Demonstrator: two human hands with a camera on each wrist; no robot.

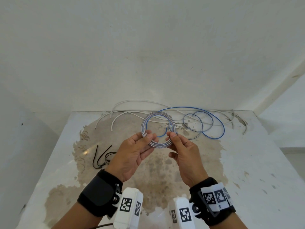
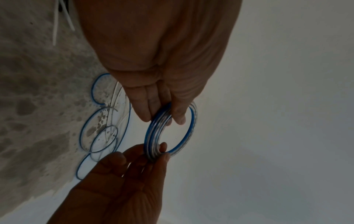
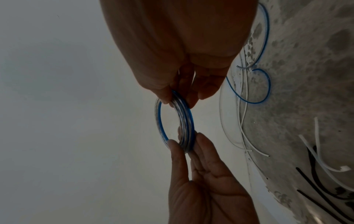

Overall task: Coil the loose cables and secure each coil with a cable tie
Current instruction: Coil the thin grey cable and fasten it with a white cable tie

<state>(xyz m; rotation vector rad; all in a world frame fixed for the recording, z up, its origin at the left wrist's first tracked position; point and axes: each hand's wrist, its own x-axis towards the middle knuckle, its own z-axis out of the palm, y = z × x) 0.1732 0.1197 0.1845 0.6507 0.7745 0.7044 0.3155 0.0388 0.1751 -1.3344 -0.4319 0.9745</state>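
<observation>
The blue-and-clear coil [image 1: 158, 129] was held above the stained table [image 1: 247, 162], roughly at its middle, pinched on opposite sides: the left hand [image 1: 132, 156] gripped the near-left arc between thumb and fingers, and the right hand [image 1: 183, 156] pinched the near-right arc between thumb and forefinger, its other fingers loosely spread. The coil carried no tie. The black cable ties [image 1: 100, 157] lay on the table to the near left, well apart from both hands. A short blue tail end curled free inside the ring, unsecured. In my judgement the chief risk was spring-back: fetching a tie would require releasing one hand, and the stiff turns, then held at one point only, could fan open or slip off. The free tail could also work loose and unwind a turn. Further loose cables [image 1: 204, 123], white and blue, lay tangled at the far edge; setting the coil down among them risked snagging
</observation>
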